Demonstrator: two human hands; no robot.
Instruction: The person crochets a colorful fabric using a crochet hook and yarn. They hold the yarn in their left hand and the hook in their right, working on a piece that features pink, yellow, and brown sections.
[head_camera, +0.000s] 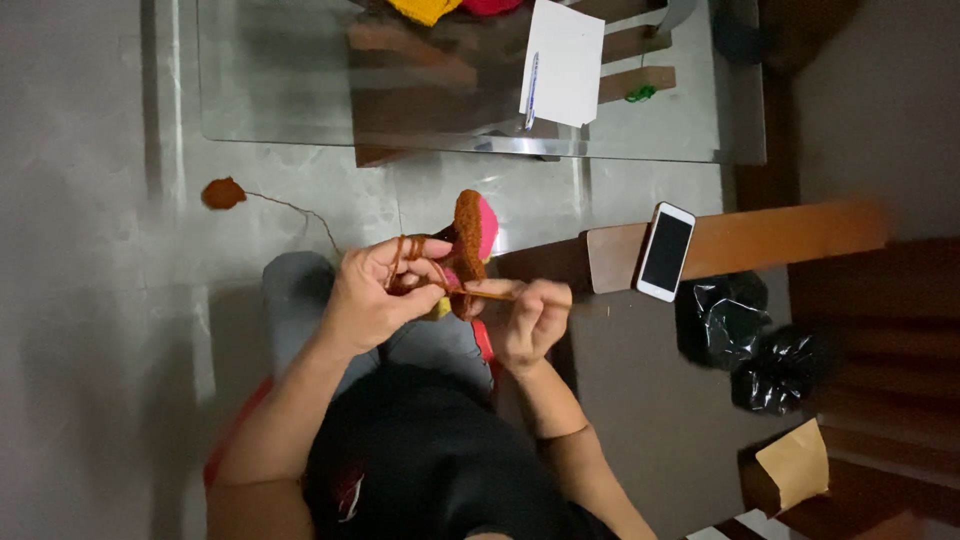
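**Crocheting a small brown and pink piece above your lap**

Your left hand (372, 292) is raised in front of you, its fingers (425, 247) curled shut on the brown yarn (410, 250), which loops around them. Your right hand (528, 318) sits just beside it, fingers closed on a thin crochet hook (492, 293) that points toward the work. Between the two hands, touching both, hangs the crocheted piece (470, 238): brown, with a pink edge and a bit of yellow below.

The piece looks soft, light and floppy; it should give under pressure, so a hold near the stitches being worked seems steadiest. The yarn is thin and could slip or snag.

A strand trails from your left hand across the grey floor to a small brown yarn ball (222, 193), well apart. Beyond your hands stands a glass desk (300, 90) carrying a white sheet of paper (563, 62) with a pen (531, 90). To your right, a white phone (666, 251) rests on a wooden armrest (780, 240), with black plastic bags (750, 345) below it. Nothing blocks your hands.
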